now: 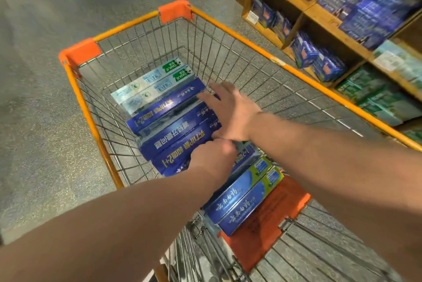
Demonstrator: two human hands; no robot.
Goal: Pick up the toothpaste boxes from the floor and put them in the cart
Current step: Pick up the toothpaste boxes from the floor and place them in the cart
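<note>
So the cart point(239, 39) is taking up most of the middle of the frame, wooden shelves point(338, 37) sitting upper right. Toothpaste boxes point(173, 126) are lying in a row along the basket bottom, pale ones further up, dark blue mid-frame. Looks like the placing step: right hand point(230, 112) is lying flat on the blue boxes with fingers point(206, 96) spread, left hand point(214, 156) is curled tight on the nearest blue box. Next is probably letting go and reaching back down, though no boxes are showing on the floor point(45, 121) here.
</note>
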